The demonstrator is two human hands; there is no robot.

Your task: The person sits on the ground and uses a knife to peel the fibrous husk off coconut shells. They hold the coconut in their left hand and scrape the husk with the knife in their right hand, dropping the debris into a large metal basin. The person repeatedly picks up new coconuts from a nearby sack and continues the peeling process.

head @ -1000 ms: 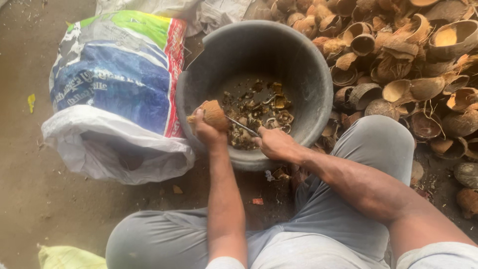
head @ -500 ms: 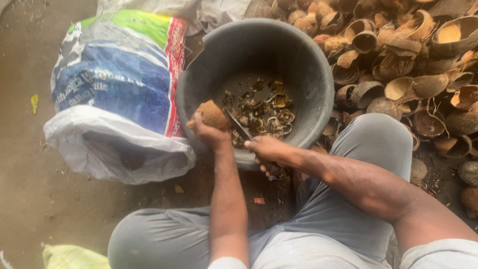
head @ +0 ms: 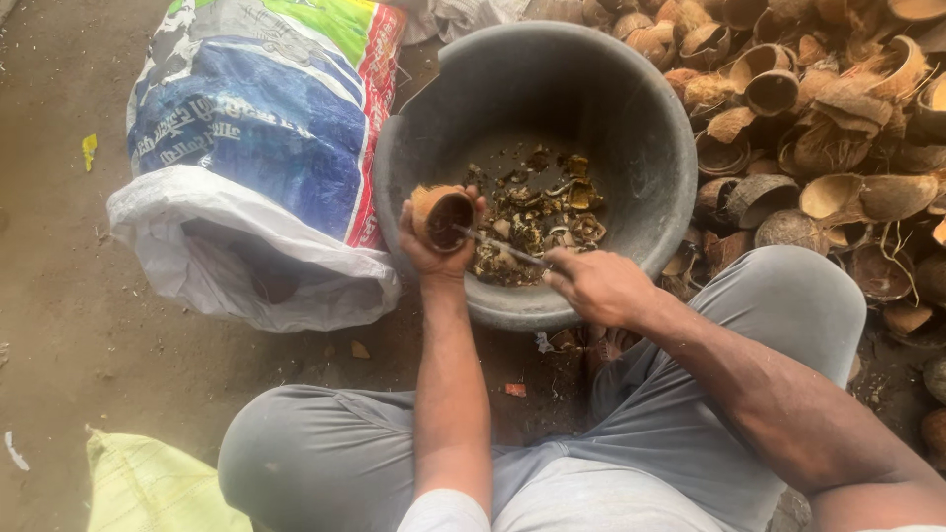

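Observation:
My left hand [head: 431,248] grips a half coconut shell [head: 442,214] over the near left rim of a large dark grey tub [head: 631,108], its hollow side turned towards me. My right hand [head: 599,286] holds a thin metal knife [head: 503,247] whose tip reaches into the shell's hollow. Brown scraped pieces [head: 537,212] lie on the tub's bottom. I sit with my grey-trousered knees on either side of the tub.
A heap of empty coconut shells [head: 818,128] fills the upper right. A printed blue, green and white sack [head: 246,128] lies left of the tub on the dirt floor. A yellow sack [head: 148,488] shows at the bottom left.
The shell has turned in my left hand so its hollow faces up. My right hand has shifted right and the knife tip has gone into the shell.

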